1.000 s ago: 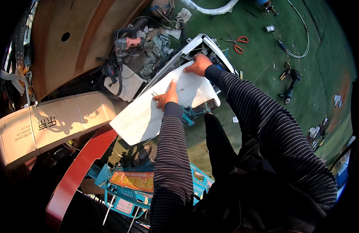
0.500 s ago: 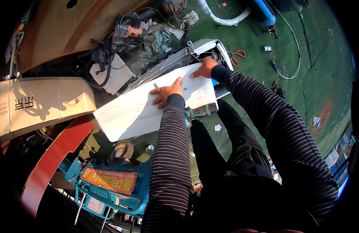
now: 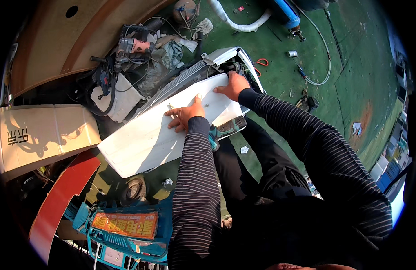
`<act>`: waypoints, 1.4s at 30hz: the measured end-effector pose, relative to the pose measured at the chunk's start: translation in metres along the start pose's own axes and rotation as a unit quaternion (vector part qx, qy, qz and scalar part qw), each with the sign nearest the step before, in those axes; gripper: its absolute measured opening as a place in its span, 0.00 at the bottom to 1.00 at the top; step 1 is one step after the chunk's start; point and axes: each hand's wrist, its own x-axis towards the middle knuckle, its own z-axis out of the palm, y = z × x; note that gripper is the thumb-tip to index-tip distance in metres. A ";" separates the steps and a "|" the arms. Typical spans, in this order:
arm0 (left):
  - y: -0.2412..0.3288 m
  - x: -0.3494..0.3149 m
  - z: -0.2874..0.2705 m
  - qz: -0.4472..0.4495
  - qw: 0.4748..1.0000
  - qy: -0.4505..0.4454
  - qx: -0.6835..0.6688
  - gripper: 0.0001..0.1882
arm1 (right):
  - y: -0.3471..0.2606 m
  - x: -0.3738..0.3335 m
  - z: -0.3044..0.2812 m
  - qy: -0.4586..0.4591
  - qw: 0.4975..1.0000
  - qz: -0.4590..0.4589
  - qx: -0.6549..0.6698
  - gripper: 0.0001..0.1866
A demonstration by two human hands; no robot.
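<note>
A long white panel lies slanted across the top of a white, grilled appliance casing in front of me. My left hand rests on the middle of the panel with its fingers spread; a small thin light piece shows by its fingertips, too small to name. At the panel's right end, my right hand grips the far edge, thumb on top and the other fingers partly hidden behind it. A teal cordless power tool sits at the panel's near edge, beside my left forearm, partly covered.
Red-handled scissors lie right of the casing. Behind it are a pink-and-grey power tool and crumpled sheeting. A cardboard box, a red curved board and a teal chair stand left. A blue cylinder with a hose lies far right.
The view has shifted a little, so the whole scene sits slightly more to the left. Both hands keep about the same places on the panel.
</note>
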 end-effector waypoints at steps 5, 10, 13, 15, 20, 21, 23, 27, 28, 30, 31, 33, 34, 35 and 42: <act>-0.068 0.014 0.020 0.175 0.984 0.019 -0.012 0.65 | 0.038 -0.062 0.029 0.167 0.984 -0.017 0.060 0.31; -0.130 0.022 0.030 0.380 0.919 0.060 -0.081 0.38 | 0.067 -0.101 0.054 0.122 0.987 0.035 0.096 0.29; -0.134 0.020 0.037 0.353 0.918 0.041 -0.175 0.31 | 0.068 -0.099 0.058 0.126 0.985 0.043 0.107 0.30; -0.134 0.019 0.034 0.322 0.915 0.026 -0.243 0.30 | 0.068 -0.096 0.056 0.112 0.987 0.055 0.105 0.31; -0.176 0.078 0.000 0.285 0.892 -0.039 -0.348 0.22 | 0.060 -0.095 0.046 0.120 0.983 0.045 0.135 0.33; -0.186 0.093 -0.014 0.255 0.864 -0.076 -0.426 0.20 | 0.059 -0.095 0.046 0.127 0.981 0.041 0.143 0.33; -0.215 0.138 -0.049 0.228 0.854 -0.063 -0.463 0.18 | 0.060 -0.092 0.049 0.128 0.977 0.043 0.166 0.34; -0.271 0.247 -0.137 0.177 0.888 0.008 -0.425 0.14 | 0.059 -0.094 0.058 0.141 0.972 0.058 0.179 0.32; -0.286 0.276 -0.155 0.159 0.895 0.053 -0.414 0.19 | 0.054 -0.095 0.056 0.151 0.973 0.053 0.167 0.31; -0.329 0.347 -0.190 0.155 0.917 0.115 -0.349 0.30 | 0.050 -0.094 0.056 0.239 0.965 -0.006 0.112 0.27; -0.332 0.365 -0.205 0.143 0.928 0.136 -0.315 0.31 | 0.049 -0.093 0.056 0.286 0.954 -0.031 0.082 0.26; -0.341 0.391 -0.225 0.118 0.937 0.168 -0.283 0.36 | 0.041 -0.083 0.047 0.284 0.956 -0.039 0.068 0.23; -0.352 0.407 -0.236 0.109 0.943 0.173 -0.262 0.37 | 0.039 -0.076 0.043 0.280 0.957 -0.042 0.063 0.21; -0.356 0.422 -0.244 0.107 0.948 0.145 -0.261 0.38 | 0.044 -0.067 0.045 0.282 0.955 -0.029 0.093 0.21; -0.341 0.451 -0.242 0.066 0.959 0.059 -0.269 0.41 | 0.043 -0.052 0.064 0.176 0.918 0.112 0.336 0.24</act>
